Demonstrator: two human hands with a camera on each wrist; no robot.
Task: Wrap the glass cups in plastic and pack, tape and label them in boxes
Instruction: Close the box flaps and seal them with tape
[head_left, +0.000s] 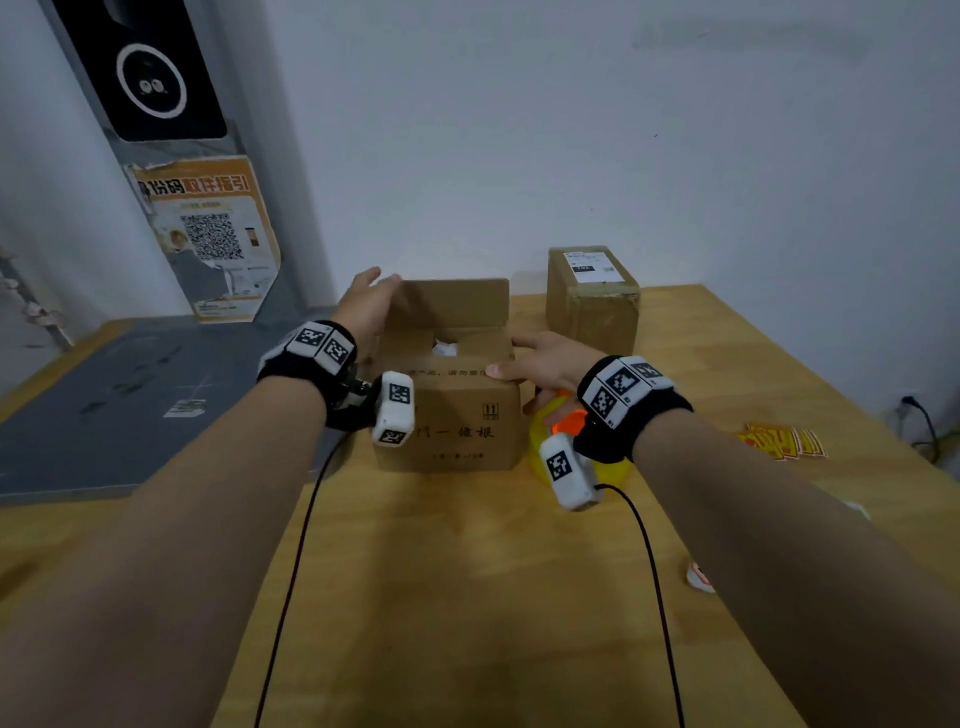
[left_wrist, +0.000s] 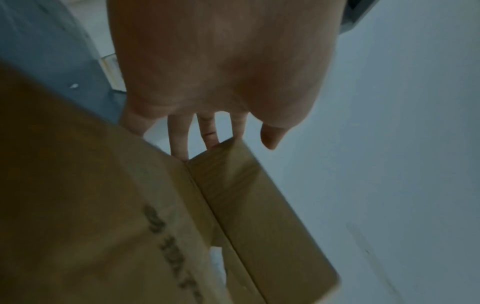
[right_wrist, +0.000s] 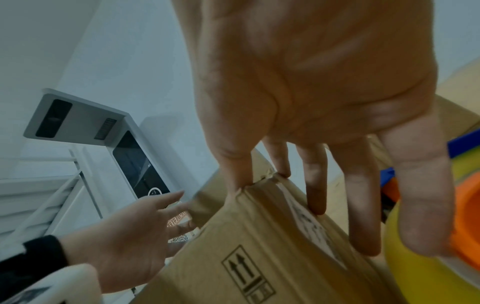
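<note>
A brown cardboard box (head_left: 452, 415) with printed characters stands mid-table. Its side flaps are folded in and its far flap (head_left: 457, 301) stands upright. Something white (head_left: 444, 347) shows through the gap between the flaps; I cannot tell what it is. My left hand (head_left: 382, 283) reaches over the box's far left corner, its straight fingers touching the upright flap (left_wrist: 254, 195). My right hand (head_left: 511, 358) lies flat on the box's right top edge, thumb along the front. In the right wrist view its fingers (right_wrist: 317, 195) hang straight down the box (right_wrist: 259, 257) side.
A yellow tape roll with an orange core (head_left: 563, 428) sits under my right wrist, beside the box. A sealed, labelled box (head_left: 592, 301) stands at the back right. Red-yellow stickers (head_left: 784, 441) lie at the right. A grey mat (head_left: 130, 405) covers the left.
</note>
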